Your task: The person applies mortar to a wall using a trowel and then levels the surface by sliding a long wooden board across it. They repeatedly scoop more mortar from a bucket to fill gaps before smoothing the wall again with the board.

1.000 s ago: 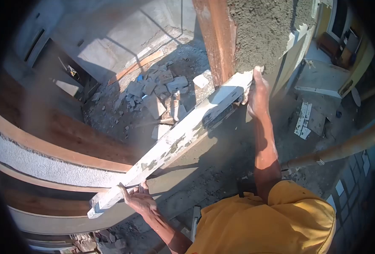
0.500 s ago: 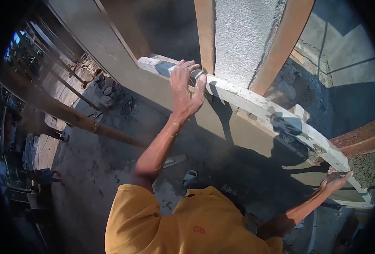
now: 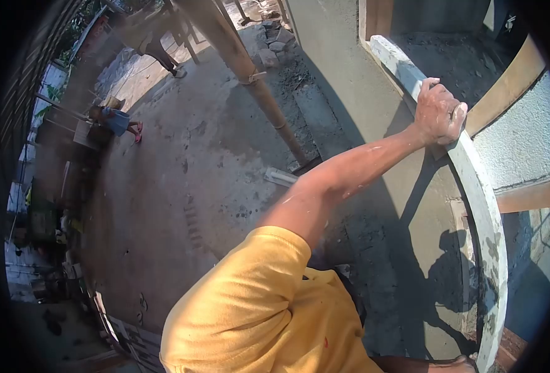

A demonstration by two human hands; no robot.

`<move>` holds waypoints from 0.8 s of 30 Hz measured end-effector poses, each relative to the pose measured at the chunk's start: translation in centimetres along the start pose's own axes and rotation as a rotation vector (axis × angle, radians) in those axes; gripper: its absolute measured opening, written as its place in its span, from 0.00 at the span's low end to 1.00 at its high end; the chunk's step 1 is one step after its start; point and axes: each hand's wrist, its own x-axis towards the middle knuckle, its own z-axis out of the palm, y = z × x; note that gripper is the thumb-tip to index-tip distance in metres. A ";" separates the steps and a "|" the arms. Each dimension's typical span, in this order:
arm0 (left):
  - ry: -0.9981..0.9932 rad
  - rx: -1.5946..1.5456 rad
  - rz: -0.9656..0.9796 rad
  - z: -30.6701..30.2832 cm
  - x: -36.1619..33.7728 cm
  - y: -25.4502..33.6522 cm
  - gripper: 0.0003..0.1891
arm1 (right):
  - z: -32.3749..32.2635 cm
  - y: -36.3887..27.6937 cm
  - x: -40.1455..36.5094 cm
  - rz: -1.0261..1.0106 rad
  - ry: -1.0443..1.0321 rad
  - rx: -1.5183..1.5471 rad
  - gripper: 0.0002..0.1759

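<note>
Board (image 3: 487,211), whitish, curves down the right of the frame, left hand (image 3: 439,113) clenched round its upper part. At lower right, the right hand (image 3: 462,365) meets it; I cannot tell its grip

The head camera looks steeply down from above the person's shoulders, with the yellow shirt (image 3: 244,298) very close beneath it at 6 to 7 o'clock. It faces over the left arm, which reaches out to the left hand (image 3: 439,113) at 2 o'clock; the right hand (image 3: 462,365) shows only at the frame's edge, between 4 and 5 o'clock. The wide lens rounds off the corners in black and makes the white board (image 3: 483,205) bow from 1 toward 5 o'clock. Farther away lie the bamboo pole (image 3: 250,76) at 12 o'clock, a standing person (image 3: 159,53) at 11 and a person in blue (image 3: 117,122) at 10.
</note>
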 end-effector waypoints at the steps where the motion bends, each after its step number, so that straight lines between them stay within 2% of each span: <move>1: -0.010 -0.004 -0.017 0.1 -0.3 -0.2 0.14 | 0.4 0.0 -0.1 0.001 -0.009 -0.003 0.40; 9: -0.034 -0.018 -0.079 -0.4 -0.2 0.1 0.14 | 2.1 -0.2 -1.1 0.016 -0.038 -0.008 0.39; 21: -0.005 -0.077 -0.040 -0.3 0.3 0.0 0.11 | 0.4 -1.0 -1.0 0.070 0.051 0.004 0.38; 22: -0.097 -0.051 -0.056 -1.1 0.6 0.3 0.10 | 0.0 -1.4 -0.8 0.068 0.056 0.000 0.38; 24: -0.045 -0.070 -0.031 -1.1 0.8 0.1 0.09 | -0.9 -2.0 -0.3 0.080 0.072 -0.005 0.38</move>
